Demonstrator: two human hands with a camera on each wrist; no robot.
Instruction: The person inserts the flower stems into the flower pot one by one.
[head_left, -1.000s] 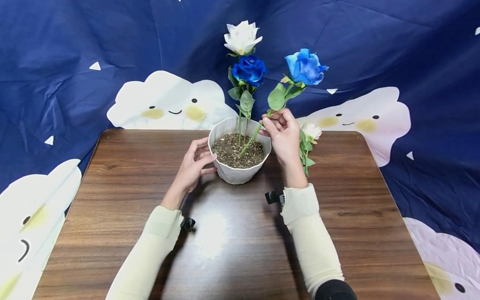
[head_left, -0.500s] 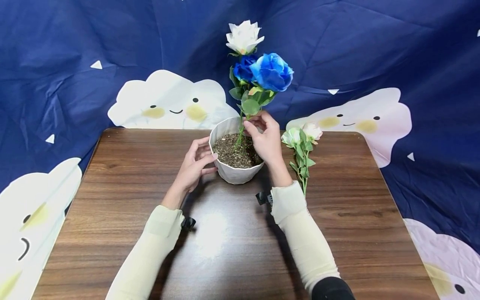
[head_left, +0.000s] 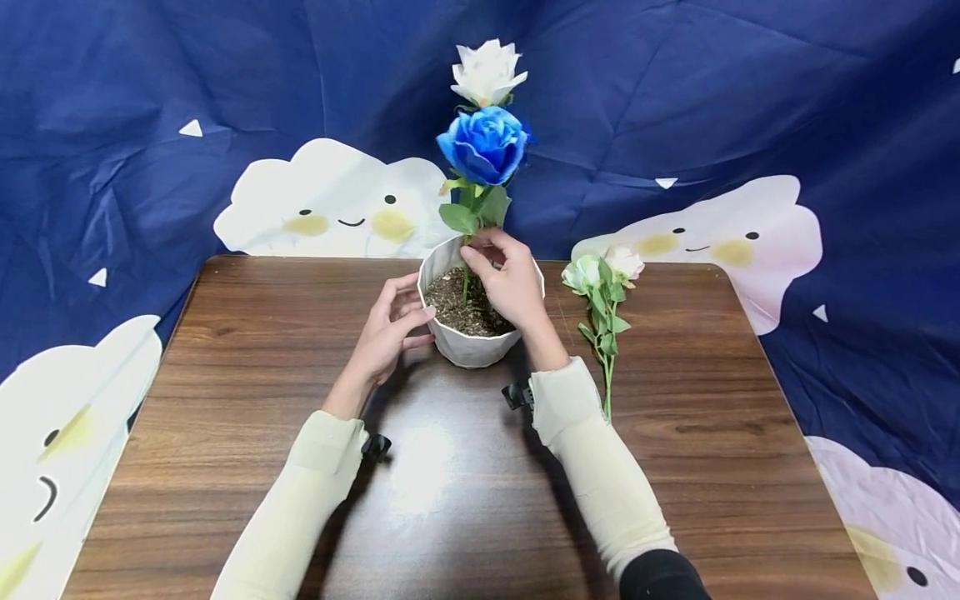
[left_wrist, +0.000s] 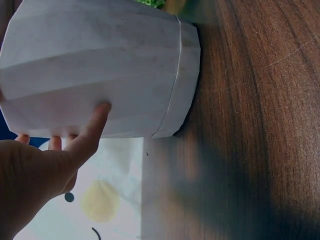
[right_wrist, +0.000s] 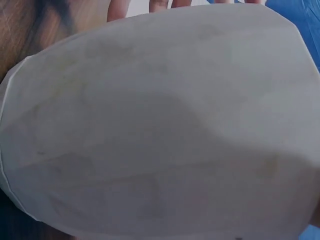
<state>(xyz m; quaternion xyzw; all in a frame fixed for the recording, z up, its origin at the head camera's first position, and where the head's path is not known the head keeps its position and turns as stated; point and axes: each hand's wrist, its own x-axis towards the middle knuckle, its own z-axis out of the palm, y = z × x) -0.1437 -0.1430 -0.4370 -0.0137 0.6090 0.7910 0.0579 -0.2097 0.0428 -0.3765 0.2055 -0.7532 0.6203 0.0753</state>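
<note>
In the head view a white faceted flowerpot (head_left: 472, 350) filled with dark soil (head_left: 450, 304) stands near the back of the table. My right hand (head_left: 513, 279) is over the pot, pinching the green stem of a light-blue rose (head_left: 483, 146); the stem's lower end meets the soil. Behind it rises a white rose (head_left: 487, 73), and a darker blue rose is mostly hidden. My left hand (head_left: 386, 329) touches the pot's left side with spread, relaxed fingers. The left wrist view shows a fingertip of that hand (left_wrist: 75, 155) against the pot wall (left_wrist: 100, 65).
To the right of the pot, two pale roses (head_left: 603, 317) lie on the brown wooden table (head_left: 720, 433). A dark blue cloth (head_left: 712, 92) with cloud prints hangs behind the table. In the right wrist view the pot wall (right_wrist: 150, 125) fills most of the picture.
My right hand has moved left with the light-blue rose, which has gone from leaning right to nearly upright before the darker blue one. The pale roses are uncovered. My left hand stays put.
</note>
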